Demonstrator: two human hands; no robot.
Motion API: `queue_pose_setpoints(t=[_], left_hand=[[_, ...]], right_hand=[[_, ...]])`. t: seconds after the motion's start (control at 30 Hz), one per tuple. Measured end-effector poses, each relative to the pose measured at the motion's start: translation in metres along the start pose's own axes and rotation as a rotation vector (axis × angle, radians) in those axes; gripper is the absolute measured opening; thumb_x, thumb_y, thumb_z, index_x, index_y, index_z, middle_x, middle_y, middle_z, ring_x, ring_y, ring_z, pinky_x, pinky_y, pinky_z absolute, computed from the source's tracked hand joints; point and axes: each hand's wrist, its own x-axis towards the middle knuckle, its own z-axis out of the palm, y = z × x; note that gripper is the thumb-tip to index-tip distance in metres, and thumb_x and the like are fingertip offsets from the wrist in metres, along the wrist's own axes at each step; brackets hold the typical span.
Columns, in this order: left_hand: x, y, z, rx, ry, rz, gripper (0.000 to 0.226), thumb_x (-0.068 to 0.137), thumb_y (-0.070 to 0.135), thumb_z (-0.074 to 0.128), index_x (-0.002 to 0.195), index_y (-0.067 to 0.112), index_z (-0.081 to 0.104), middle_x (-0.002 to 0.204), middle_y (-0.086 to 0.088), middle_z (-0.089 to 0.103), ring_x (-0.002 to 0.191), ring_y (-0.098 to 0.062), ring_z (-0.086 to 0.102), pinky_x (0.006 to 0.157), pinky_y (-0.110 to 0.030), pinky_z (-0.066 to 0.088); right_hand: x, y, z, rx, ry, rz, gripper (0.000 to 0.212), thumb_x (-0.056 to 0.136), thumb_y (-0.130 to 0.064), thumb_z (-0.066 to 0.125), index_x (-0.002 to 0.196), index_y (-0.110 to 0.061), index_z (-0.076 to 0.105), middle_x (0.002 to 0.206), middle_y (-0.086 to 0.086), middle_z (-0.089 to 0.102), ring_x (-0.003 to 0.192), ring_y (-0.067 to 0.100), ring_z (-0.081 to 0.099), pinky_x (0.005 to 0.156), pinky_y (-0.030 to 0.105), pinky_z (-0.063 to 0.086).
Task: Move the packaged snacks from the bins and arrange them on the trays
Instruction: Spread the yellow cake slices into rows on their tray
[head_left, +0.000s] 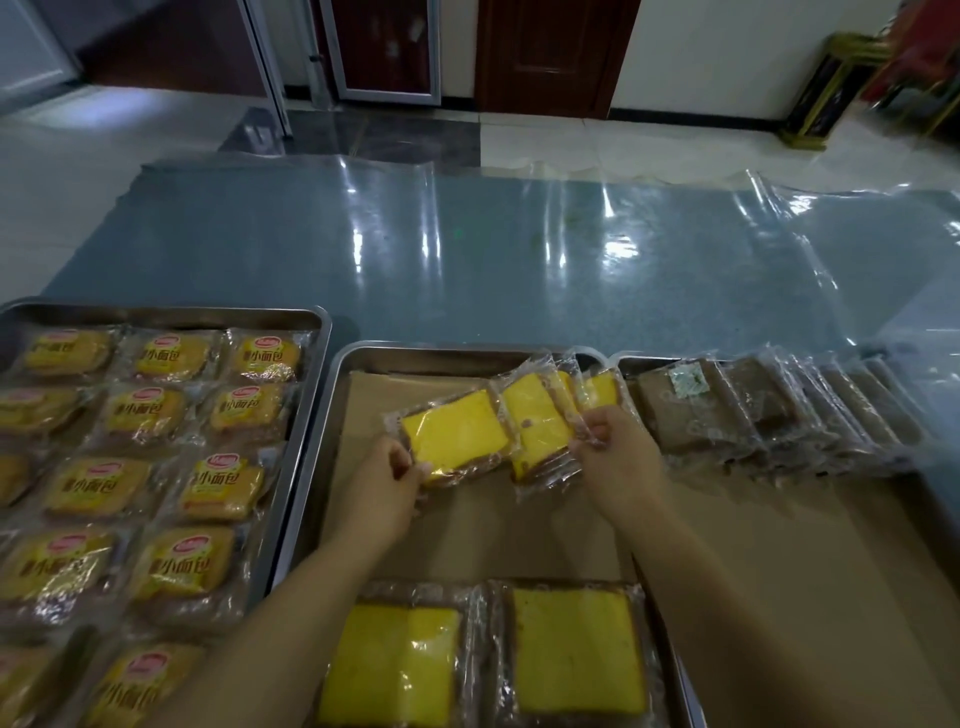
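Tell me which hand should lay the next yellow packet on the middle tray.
Left, probably. The left hand pinches one yellow packet alone over bare paper in the middle tray, while the right hand grips a fan of several packets and would need to separate one.

1 head-worn wide view, forward and down, close above tray (431, 361)

Left tray (171, 312) holds bun packs (221, 488); middle tray (415, 358), cake packs (576, 654) — right tray (631, 366), seemingly, overlapping packs (779, 415).
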Motion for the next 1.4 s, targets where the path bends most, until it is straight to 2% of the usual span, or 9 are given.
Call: queue_pose_setpoints(t=[0.3, 0.47, 0.57, 0.63, 0.8, 0.97, 1.07, 1.27, 1.4], left_hand=[[-0.041, -0.026, -0.053, 0.363, -0.054, 0.149, 0.021, 0.085, 0.028, 0.065, 0.08, 0.027, 0.045, 0.077, 0.006, 0.059, 0.071, -0.007, 0.056, 0.056, -0.022, 0.039], [-0.045, -0.021, -0.063, 0.651, -0.12, 0.195, 0.026, 0.086, 0.035, 0.063, 0.105, 0.024, 0.049, 0.098, 0.003, 0.061, 0.087, -0.013, 0.058, 0.073, -0.031, 0.049], [-0.044, -0.023, -0.064, 0.724, -0.064, 0.28, 0.044, 0.084, 0.039, 0.062, 0.124, 0.027, 0.046, 0.119, 0.002, 0.052, 0.107, -0.016, 0.05, 0.086, -0.033, 0.047], [-0.042, -0.026, -0.064, 0.772, -0.059, 0.346, 0.049, 0.085, 0.043, 0.059, 0.129, 0.029, 0.044, 0.127, 0.004, 0.044, 0.116, -0.016, 0.041, 0.092, -0.033, 0.044], [-0.036, -0.027, -0.065, 0.915, -0.096, 0.396, 0.034, 0.092, 0.047, 0.045, 0.12, 0.03, 0.053, 0.124, 0.006, 0.05, 0.113, -0.015, 0.04, 0.091, -0.035, 0.045], [-0.032, -0.022, -0.065, 1.003, -0.146, 0.425, 0.031, 0.092, 0.046, 0.044, 0.102, 0.024, 0.063, 0.104, 0.002, 0.059, 0.097, -0.016, 0.054, 0.083, -0.037, 0.049], [-0.031, -0.018, -0.066, 0.99, -0.105, 0.462, 0.029, 0.092, 0.046, 0.045, 0.097, 0.024, 0.064, 0.099, 0.003, 0.06, 0.089, -0.015, 0.058, 0.075, -0.033, 0.05], [-0.02, -0.01, -0.055, 0.956, -0.034, 0.51, 0.029, 0.092, 0.046, 0.045, 0.1, 0.023, 0.06, 0.103, 0.002, 0.059, 0.095, -0.018, 0.056, 0.072, -0.03, 0.043], [-0.018, 0.002, -0.032, 0.815, -0.039, 0.564, 0.029, 0.09, 0.045, 0.05, 0.106, 0.024, 0.062, 0.104, 0.003, 0.061, 0.094, -0.018, 0.056, 0.072, -0.028, 0.043]], right_hand=[[-0.002, -0.014, -0.004, 0.056, 0.034, -0.046, 0.031, 0.087, -0.003, 0.051, 0.084, -0.033, 0.053, 0.082, -0.012, 0.058, 0.073, 0.006, 0.056, 0.052, 0.021, 0.04], [0.014, -0.037, 0.009, 0.052, -0.093, -0.172, 0.028, 0.088, 0.0, 0.05, 0.095, -0.025, 0.059, 0.094, -0.007, 0.062, 0.084, 0.005, 0.058, 0.063, 0.015, 0.042], [0.03, -0.057, 0.02, 0.025, -0.262, -0.201, 0.025, 0.088, -0.003, 0.056, 0.091, -0.027, 0.062, 0.095, -0.005, 0.063, 0.086, 0.011, 0.059, 0.069, 0.023, 0.045], [0.043, -0.066, 0.031, -0.096, -0.355, -0.192, 0.024, 0.089, -0.005, 0.057, 0.093, -0.027, 0.063, 0.093, -0.005, 0.063, 0.079, 0.011, 0.059, 0.061, 0.022, 0.044], [0.065, -0.073, 0.061, -0.262, -0.283, -0.115, 0.034, 0.091, 0.002, 0.048, 0.112, -0.02, 0.065, 0.105, 0.007, 0.064, 0.066, 0.013, 0.055, 0.045, 0.019, 0.037], [0.061, -0.075, 0.079, -0.192, -0.394, -0.215, 0.05, 0.092, -0.001, 0.049, 0.137, -0.023, 0.046, 0.13, 0.008, 0.055, 0.096, 0.017, 0.061, 0.073, 0.014, 0.05], [0.05, -0.067, 0.082, -0.24, -0.41, -0.318, 0.054, 0.091, -0.004, 0.054, 0.14, -0.024, 0.042, 0.147, 0.0, 0.036, 0.13, 0.02, 0.04, 0.101, 0.023, 0.033], [0.025, -0.036, 0.062, -0.354, -0.232, -0.459, 0.033, 0.089, -0.017, 0.056, 0.121, -0.022, 0.058, 0.121, -0.005, 0.052, 0.103, 0.011, 0.05, 0.08, 0.02, 0.037], [0.008, -0.014, 0.034, -0.352, -0.094, -0.464, 0.024, 0.087, -0.016, 0.063, 0.111, -0.015, 0.064, 0.112, 0.002, 0.058, 0.103, 0.018, 0.051, 0.082, 0.025, 0.038]])
